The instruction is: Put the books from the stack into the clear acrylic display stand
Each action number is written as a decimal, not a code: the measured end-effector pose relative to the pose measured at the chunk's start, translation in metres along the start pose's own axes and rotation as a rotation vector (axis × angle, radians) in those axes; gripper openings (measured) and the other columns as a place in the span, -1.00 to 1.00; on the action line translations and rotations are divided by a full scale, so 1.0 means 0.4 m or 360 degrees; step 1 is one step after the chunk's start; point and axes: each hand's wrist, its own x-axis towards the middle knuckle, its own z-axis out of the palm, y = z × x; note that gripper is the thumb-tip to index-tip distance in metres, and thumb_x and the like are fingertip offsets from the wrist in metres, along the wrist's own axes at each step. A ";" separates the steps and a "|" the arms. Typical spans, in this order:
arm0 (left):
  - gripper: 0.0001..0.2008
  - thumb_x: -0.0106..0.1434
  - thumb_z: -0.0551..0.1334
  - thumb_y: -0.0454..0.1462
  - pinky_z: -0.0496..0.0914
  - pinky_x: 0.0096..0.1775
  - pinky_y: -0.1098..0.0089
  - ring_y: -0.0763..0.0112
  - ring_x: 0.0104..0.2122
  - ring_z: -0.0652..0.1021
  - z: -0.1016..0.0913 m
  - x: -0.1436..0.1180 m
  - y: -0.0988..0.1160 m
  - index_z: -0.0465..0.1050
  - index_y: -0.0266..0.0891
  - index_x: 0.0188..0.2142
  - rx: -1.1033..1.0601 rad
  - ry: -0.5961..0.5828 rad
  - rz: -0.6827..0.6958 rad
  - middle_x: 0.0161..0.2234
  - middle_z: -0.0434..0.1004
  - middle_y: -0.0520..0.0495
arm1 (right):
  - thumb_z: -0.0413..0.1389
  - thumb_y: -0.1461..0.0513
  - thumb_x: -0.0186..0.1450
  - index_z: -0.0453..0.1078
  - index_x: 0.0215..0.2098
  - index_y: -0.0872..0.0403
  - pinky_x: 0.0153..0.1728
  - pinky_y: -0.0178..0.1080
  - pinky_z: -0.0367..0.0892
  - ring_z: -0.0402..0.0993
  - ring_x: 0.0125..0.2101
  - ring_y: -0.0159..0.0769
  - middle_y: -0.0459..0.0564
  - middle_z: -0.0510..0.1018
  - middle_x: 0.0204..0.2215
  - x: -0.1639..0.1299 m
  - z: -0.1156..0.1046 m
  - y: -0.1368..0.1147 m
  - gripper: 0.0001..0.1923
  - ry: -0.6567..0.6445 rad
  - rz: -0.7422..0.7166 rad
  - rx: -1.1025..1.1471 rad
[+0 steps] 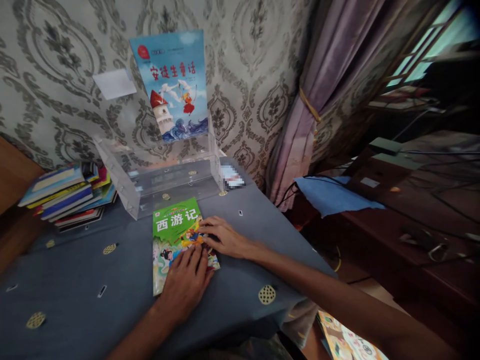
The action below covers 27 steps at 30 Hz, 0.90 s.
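Note:
A green picture book (168, 230) with white Chinese characters and cartoon figures on its cover lies closed on the blue tablecloth. My left hand (187, 275) rests flat over the lower part of the cover, its fingers pointing up the page. From the right side, my right hand (221, 237) reaches onto the book's right edge, with its fingers laid on the cover art. Neither hand grips the book. Just beyond it stands a clear acrylic stand (165, 175), and a blue book (176, 85) with red characters is upright against the wall behind it.
A pile of books (71, 192) sits at the table's left. A small item (231, 176), blurred out, lies right of the stand. Past the table's right edge are a purple curtain (296, 110), a dark red desk with cables, and a blue cloth (333, 192). Another book (348, 340) lies low at right.

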 end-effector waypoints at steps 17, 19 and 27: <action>-0.57 0.39 0.09 -0.12 0.33 0.10 -0.02 -0.06 0.16 0.39 0.032 -0.022 -0.218 0.34 -0.34 0.14 -0.0304 -0.0223 -0.0808 0.17 0.37 -0.39 | -0.03 0.22 0.42 0.21 0.27 0.25 0.25 -0.04 0.15 0.18 0.29 -0.08 0.31 0.20 0.32 0.157 0.059 0.046 -0.50 -0.0005 0.0448 -0.0361; -0.52 0.38 0.09 -0.13 0.29 0.14 -0.05 -0.09 0.21 0.35 0.058 -0.033 -0.255 0.27 -0.38 0.19 -0.0312 -0.0302 -0.0994 0.18 0.34 -0.43 | -0.03 0.21 0.41 0.20 0.27 0.32 0.25 -0.03 0.15 0.17 0.30 -0.04 0.38 0.18 0.32 0.146 0.062 0.041 -0.47 -0.0032 0.0494 -0.0332; -0.57 0.28 0.19 -0.11 0.41 0.06 0.14 0.12 0.07 0.52 0.086 -0.017 -0.280 0.34 -0.23 0.09 -0.1687 0.0333 -0.1591 0.05 0.52 -0.24 | -0.02 0.19 0.39 0.09 0.33 0.31 0.29 0.15 0.06 0.02 0.35 0.11 0.41 0.08 0.36 0.093 0.140 0.032 -0.39 0.0149 0.0532 -0.0122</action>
